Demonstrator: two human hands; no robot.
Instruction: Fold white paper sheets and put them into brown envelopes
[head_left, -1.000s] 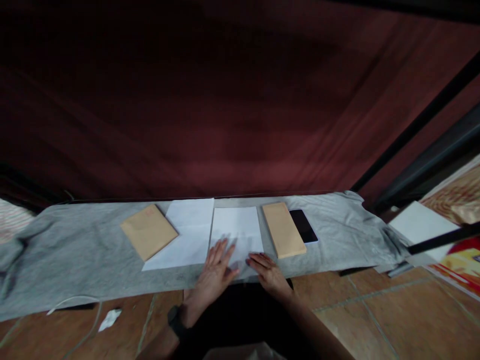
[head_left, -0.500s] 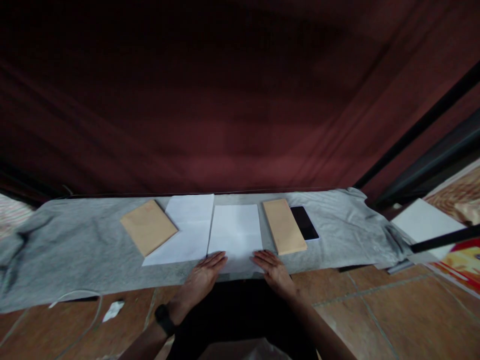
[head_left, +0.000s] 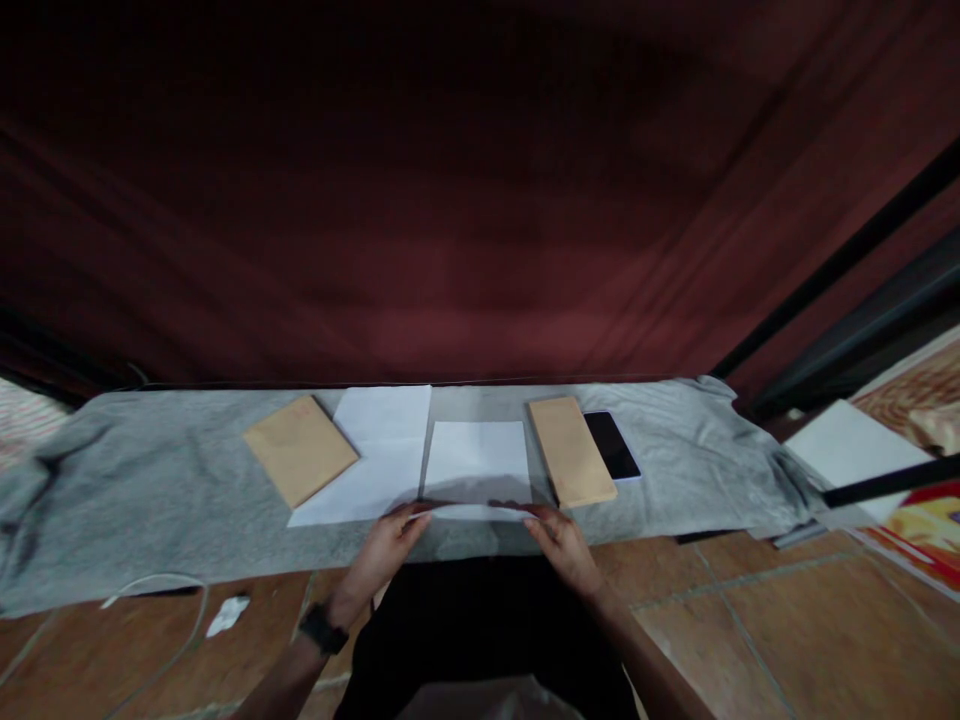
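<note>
Left hand (head_left: 392,541) and right hand (head_left: 562,545) hold paper (head_left: 478,460); colourful print (head_left: 924,532) blurs.

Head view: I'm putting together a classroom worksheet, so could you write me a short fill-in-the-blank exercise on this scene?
1. The left hand and right hand hold the paper's ____ (near/far) edge.
2. The watch is worn on the person's ____ side.
3. The phone lies to the ____ of that paper.
4. The cloth beneath is coloured ____.

Missing words: near; left; right; grey.
</note>
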